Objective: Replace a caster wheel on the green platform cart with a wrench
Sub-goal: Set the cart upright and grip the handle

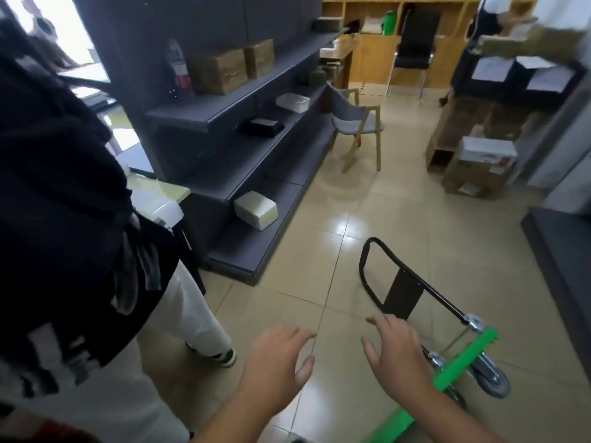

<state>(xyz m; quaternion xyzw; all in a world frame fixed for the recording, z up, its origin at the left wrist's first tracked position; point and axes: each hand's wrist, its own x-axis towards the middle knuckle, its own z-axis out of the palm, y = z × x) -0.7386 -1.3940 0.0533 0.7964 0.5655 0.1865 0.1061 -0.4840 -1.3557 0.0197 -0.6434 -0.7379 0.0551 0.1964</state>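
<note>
Setup step, I judge. Green platform cart lies tipped near right, caster wheel exposed. Left hand and right hand are spread, empty (no wrench visible). Next I'd fetch one.
</note>
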